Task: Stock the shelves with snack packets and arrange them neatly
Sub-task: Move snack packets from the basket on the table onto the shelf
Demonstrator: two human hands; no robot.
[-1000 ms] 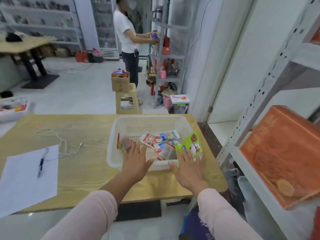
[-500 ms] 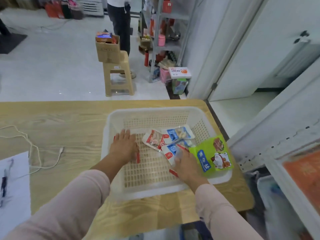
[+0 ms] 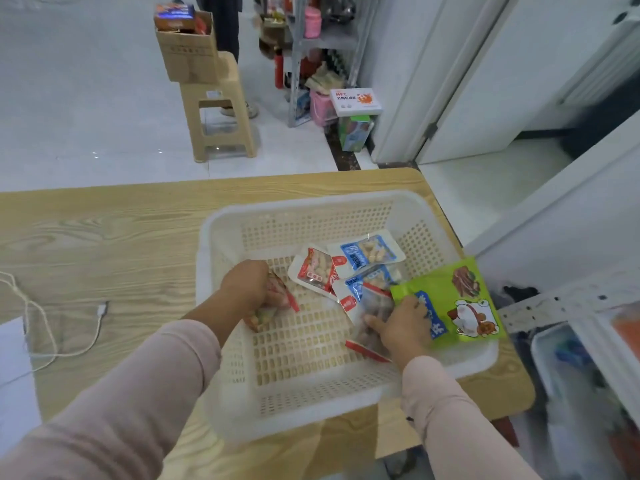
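left hand (image 3: 242, 289) apparently clutching red packet (image 3: 281, 295), basket (image 3: 311, 415)

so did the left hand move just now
Yes: off the near rim of the basket and forward inside it, the left hand now grips a red packet.

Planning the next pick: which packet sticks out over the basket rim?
The green packet, held at the basket's right rim by the right hand; others lie inside.
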